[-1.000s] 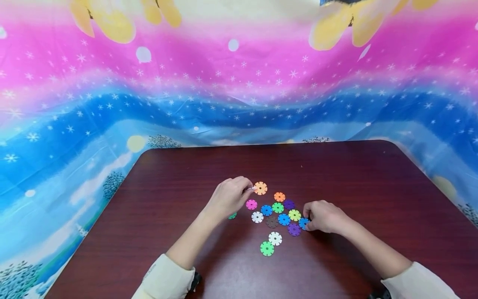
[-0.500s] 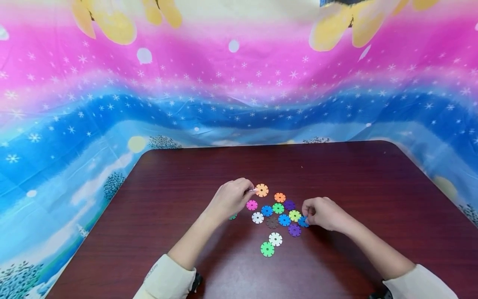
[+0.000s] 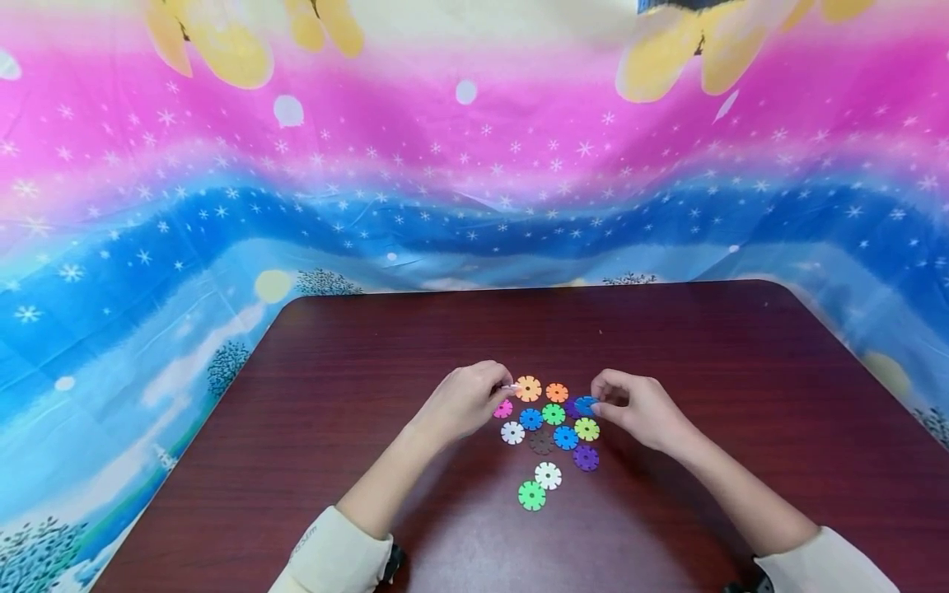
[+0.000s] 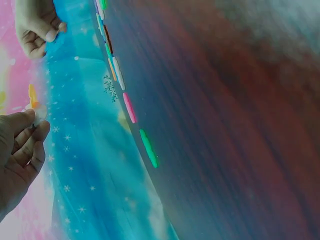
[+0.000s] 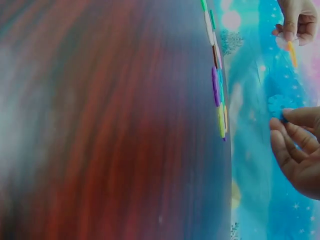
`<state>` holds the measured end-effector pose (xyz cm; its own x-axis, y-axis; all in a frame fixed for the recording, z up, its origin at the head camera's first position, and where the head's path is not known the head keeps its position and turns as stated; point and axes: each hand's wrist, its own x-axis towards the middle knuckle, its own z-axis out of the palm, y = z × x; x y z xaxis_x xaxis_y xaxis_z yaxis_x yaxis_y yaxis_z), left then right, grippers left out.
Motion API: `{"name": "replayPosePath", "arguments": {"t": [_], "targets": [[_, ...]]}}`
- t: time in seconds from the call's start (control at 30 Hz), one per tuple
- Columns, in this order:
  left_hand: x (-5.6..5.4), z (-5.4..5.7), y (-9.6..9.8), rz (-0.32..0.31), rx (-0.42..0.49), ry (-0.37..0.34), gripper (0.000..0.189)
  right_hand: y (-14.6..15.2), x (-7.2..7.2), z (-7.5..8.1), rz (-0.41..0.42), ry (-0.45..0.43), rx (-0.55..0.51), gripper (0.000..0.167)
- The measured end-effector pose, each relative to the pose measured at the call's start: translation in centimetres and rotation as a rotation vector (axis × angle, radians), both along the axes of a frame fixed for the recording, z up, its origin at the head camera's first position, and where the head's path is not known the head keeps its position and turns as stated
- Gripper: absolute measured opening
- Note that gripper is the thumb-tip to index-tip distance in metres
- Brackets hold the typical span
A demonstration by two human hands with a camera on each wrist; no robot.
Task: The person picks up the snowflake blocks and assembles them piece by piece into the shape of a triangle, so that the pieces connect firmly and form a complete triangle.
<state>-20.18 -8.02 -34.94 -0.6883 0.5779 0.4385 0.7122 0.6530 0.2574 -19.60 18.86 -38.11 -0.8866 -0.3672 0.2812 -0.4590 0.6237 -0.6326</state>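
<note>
My left hand (image 3: 463, 401) pinches a white notched interlocking disc (image 4: 41, 113) between thumb and fingers. A light orange disc (image 3: 529, 389) is joined to it at an angle, and both are held above the table. My right hand (image 3: 647, 412) pinches a blue interlocking disc (image 3: 585, 406) by its edge, also raised. In the right wrist view the blue disc (image 5: 279, 106) stands apart from the orange one (image 5: 292, 54). Below the hands lie loose discs, among them a green one (image 3: 553, 413), a yellow-green one (image 3: 586, 429) and a purple one (image 3: 586, 458).
More discs lie flat on the dark red-brown table (image 3: 356, 354): a brown one (image 3: 541, 442), a white one (image 3: 512, 432) and a pink one (image 3: 503, 408). Nearer the front, a white disc (image 3: 548, 475) touches a green one (image 3: 531, 496). A patterned cloth (image 3: 474, 181) hangs behind the table.
My right hand has lifted the blue disc off the table and moved it up and left. My left hand has shifted slightly right with the joined white and orange discs.
</note>
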Motion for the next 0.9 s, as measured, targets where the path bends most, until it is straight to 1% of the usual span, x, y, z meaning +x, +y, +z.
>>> {"name": "replayPosePath", "arguments": {"t": [0.07,0.17,0.4,0.5,0.7,0.9], "targets": [[0.1,0.0,0.1,-0.008,-0.013,-0.035,0.009,-0.4,0.0,0.1,-0.003,-0.004,-0.041,0.018],[0.1,0.0,0.2,-0.019,-0.027,-0.069,0.007,-0.9,0.1,0.2,0.000,-0.001,-0.096,0.018],[0.2,0.0,0.4,-0.029,-0.043,-0.102,0.008,-1.8,0.4,0.5,0.016,0.034,-0.170,0.019],[0.3,0.0,0.4,-0.043,-0.049,-0.106,0.009,-2.0,0.4,0.5,0.024,0.036,-0.189,0.019],[0.4,0.0,0.6,-0.060,-0.065,-0.094,0.011,-2.3,0.4,0.4,0.049,0.012,-0.223,0.018],[0.4,-0.1,0.8,-0.073,-0.066,-0.076,0.010,-2.6,0.4,0.4,0.047,0.012,-0.222,0.018]]}}
